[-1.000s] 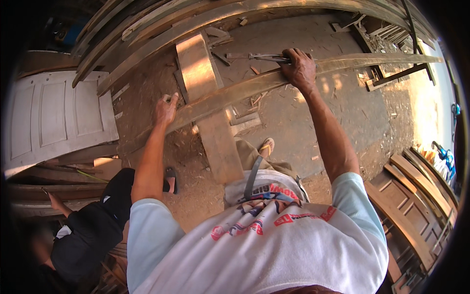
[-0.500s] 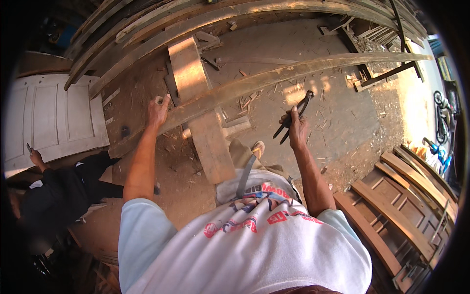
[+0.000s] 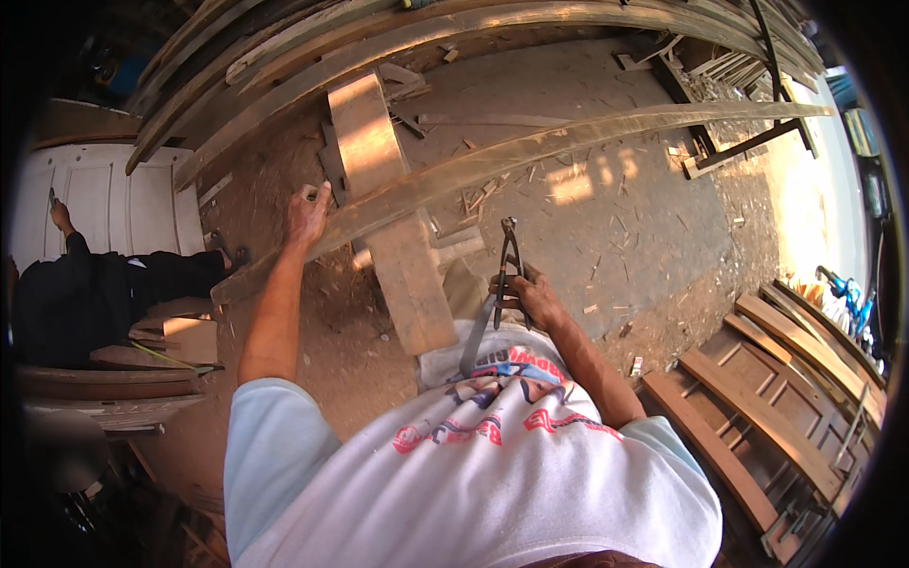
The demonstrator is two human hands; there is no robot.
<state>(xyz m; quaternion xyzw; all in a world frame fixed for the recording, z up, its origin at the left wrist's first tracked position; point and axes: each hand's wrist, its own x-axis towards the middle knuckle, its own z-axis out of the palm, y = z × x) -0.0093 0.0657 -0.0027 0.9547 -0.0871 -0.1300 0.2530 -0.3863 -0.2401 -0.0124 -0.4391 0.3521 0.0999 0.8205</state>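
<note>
A long wooden plank [image 3: 483, 156] runs across in front of me, lying over a shorter, wider board [image 3: 409, 284] that crosses beneath it. At the plank's left part is my left hand [image 3: 308, 216], its fingers curled and thumb pressed in; whatever it may hold is hidden. My right hand [image 3: 537, 295] grips dark metal pincers [image 3: 508, 260] by the handles, close in front of my shirt. The pincers' jaws point away from me and are apart from the plank.
Long timbers [image 3: 398, 52] are stacked along the far side. At left, a person in dark clothes [image 3: 85, 298] reaches over a white panelled door [image 3: 104, 204]. Brown door panels and boards [image 3: 757, 412] lie at right. Wood scraps [image 3: 488, 189] litter the floor.
My right hand has brought the pincers left and toward my body, turning them more upright. The left hand stays at the plank. The person at left has shifted farther up along the door.
</note>
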